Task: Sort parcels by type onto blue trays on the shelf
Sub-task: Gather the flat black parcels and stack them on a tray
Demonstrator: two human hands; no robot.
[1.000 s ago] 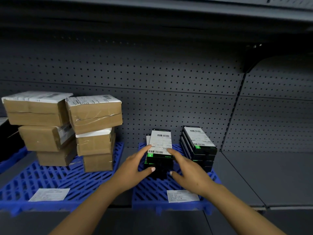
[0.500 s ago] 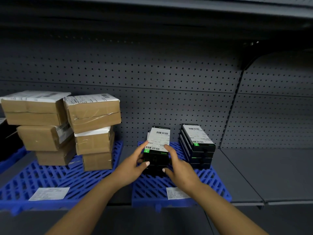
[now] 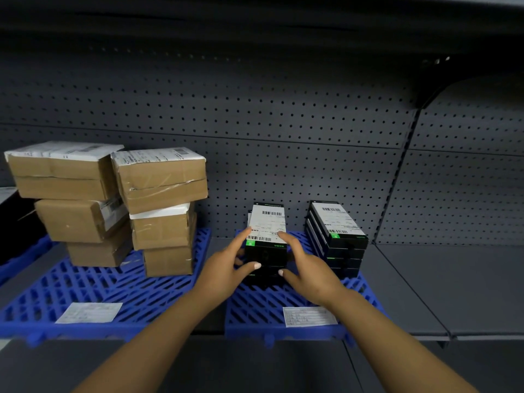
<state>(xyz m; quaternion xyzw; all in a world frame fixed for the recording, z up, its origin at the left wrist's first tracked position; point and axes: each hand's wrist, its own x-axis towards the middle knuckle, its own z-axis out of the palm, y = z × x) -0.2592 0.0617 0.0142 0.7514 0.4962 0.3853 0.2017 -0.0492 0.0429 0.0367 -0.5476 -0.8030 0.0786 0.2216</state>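
Both hands had slid further back along the black parcel stack (image 3: 265, 245) since the earlier frames, and the stack sat deeper on the right blue tray (image 3: 286, 307), nearer the pegboard (image 3: 255, 123).

Left of that stack, two uneven piles of brown cardboard parcels (image 3: 113, 205) stood on the left blue tray (image 3: 93, 290), their upper boxes skewed and overhanging; a knock from the left forearm would likely tip them. The left hand (image 3: 226, 268) pressed the stack's left side with a straight forefinger along the top label and the thumb curled across the front face. The right hand (image 3: 309, 268) mirrored it on the right side, thumb also on the front. Both gripped the stack between them.

The top parcel looked slightly offset from the ones beneath, so uneven squeezing could have sheared the layers. Right of the stack, a second black stack (image 3: 336, 239) stood near, leaving a narrow gap for the right fingers. Beyond it lay bare grey shelf (image 3: 453, 279). Behind, little room remained before the pegboard.
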